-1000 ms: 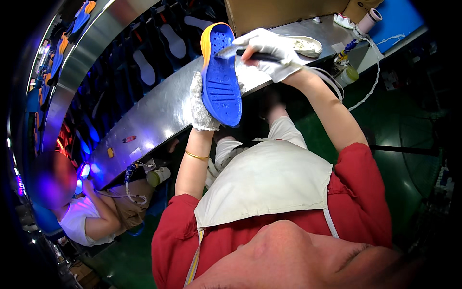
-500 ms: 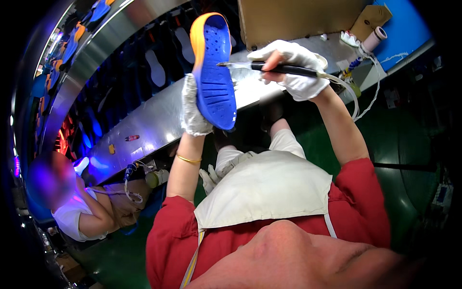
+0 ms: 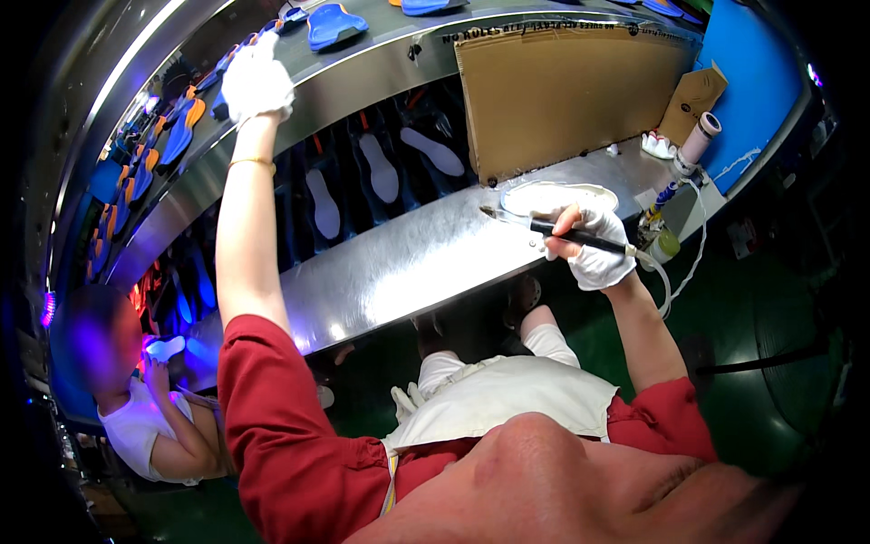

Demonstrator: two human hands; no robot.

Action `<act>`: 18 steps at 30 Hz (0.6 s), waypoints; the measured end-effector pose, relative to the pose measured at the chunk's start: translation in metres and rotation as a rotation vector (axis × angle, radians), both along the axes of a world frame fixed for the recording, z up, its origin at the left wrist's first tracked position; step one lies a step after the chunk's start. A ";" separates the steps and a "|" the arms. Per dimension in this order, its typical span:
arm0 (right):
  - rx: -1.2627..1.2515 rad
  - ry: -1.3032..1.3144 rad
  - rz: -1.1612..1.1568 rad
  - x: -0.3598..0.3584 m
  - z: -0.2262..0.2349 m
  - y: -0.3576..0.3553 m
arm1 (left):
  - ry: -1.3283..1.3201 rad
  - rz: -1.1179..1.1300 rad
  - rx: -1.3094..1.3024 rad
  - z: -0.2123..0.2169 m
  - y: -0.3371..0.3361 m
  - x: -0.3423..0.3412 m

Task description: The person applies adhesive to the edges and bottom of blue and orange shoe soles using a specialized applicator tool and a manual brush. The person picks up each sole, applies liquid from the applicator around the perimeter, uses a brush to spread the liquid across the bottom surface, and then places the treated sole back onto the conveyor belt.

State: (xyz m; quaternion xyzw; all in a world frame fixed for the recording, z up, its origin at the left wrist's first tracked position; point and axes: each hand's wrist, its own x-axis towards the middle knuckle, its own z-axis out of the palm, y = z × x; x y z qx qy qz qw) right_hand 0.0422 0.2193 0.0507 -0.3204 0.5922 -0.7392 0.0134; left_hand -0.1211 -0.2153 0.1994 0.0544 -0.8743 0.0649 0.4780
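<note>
Reaching high with my left hand (image 3: 257, 83), I have the white glove up at the top shelf of the line, where blue soles with orange edges (image 3: 178, 138) lie in a row. The fingers are bent at the edge of this shelf, just beside one blue sole (image 3: 335, 22), but I cannot tell if they grip something or only touch, because the glove hides it. My left arm in the red sleeve (image 3: 272, 408) is stretched almost straight upward.

My right hand (image 3: 594, 249), also in a white glove, is low, over the shiny metal table (image 3: 399, 272). It is closed tightly around a black brush handle (image 3: 580, 238). The handle lies almost flat and its tip (image 3: 489, 214) points to my left, just at the rim of a shallow white dish (image 3: 557, 196) that stands on the table. A thin tube (image 3: 666, 290) hangs down near this hand.

Both hands are well apart, one up and one down.

Behind the dish a brown cardboard sheet (image 3: 571, 91) stands upright. On the middle level, white insoles (image 3: 381, 168) lie on the dark belt. Near the right end of the table stands a small bottle (image 3: 666, 243) and a white roll (image 3: 700, 138). At my lower left another person in a white shirt (image 3: 136, 435) sits and holds a light-coloured piece.
</note>
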 end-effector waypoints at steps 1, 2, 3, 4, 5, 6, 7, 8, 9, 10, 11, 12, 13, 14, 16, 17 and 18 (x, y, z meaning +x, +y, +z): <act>0.080 -0.090 -0.043 0.003 0.001 0.003 | -0.120 0.029 -0.228 0.003 -0.009 0.010; 0.101 -0.063 -0.044 -0.003 -0.003 0.004 | -0.123 0.177 -0.242 0.004 -0.013 0.017; 0.112 -0.046 -0.010 -0.006 -0.009 -0.001 | -0.140 0.361 -0.265 0.012 -0.014 0.045; 0.172 -0.107 -0.009 -0.003 -0.006 -0.006 | -0.149 0.412 -0.234 0.008 -0.037 0.052; 0.193 -0.064 -0.021 -0.001 -0.006 -0.010 | -0.125 0.401 -0.194 -0.002 -0.077 0.040; 0.200 0.078 -0.103 -0.001 -0.008 -0.015 | -0.292 0.312 0.109 -0.002 -0.104 0.026; 0.201 0.202 -0.188 0.003 -0.015 -0.022 | -0.476 0.216 0.398 0.002 -0.105 0.020; 0.265 0.466 -0.297 0.001 -0.012 -0.027 | -0.358 0.155 0.384 -0.002 -0.106 0.020; 0.342 0.649 -0.382 0.003 -0.012 -0.031 | -0.262 0.091 0.368 -0.006 -0.095 0.034; 0.397 0.695 -0.367 0.009 -0.011 -0.035 | -0.267 0.061 0.358 -0.006 -0.084 0.050; 0.449 0.740 -0.347 0.015 -0.010 -0.040 | -0.137 -0.058 0.299 -0.014 -0.093 0.053; 0.464 0.764 -0.292 0.022 -0.008 -0.042 | -0.139 -0.096 0.273 -0.011 -0.084 0.076; 0.494 0.682 -0.194 0.026 -0.012 -0.040 | -0.132 -0.152 0.257 -0.008 -0.066 0.095; 0.497 0.593 -0.159 0.031 -0.015 -0.041 | -0.070 -0.168 0.138 -0.007 -0.053 0.120; 0.447 -0.088 -0.049 0.048 0.004 -0.040 | 0.063 -0.274 0.270 -0.017 -0.031 0.144; 0.507 0.326 -0.132 0.046 -0.008 -0.034 | 0.146 -0.439 0.357 -0.021 -0.021 0.155; 0.491 0.284 -0.154 0.050 -0.010 -0.028 | 0.253 -0.672 0.345 -0.020 0.001 0.167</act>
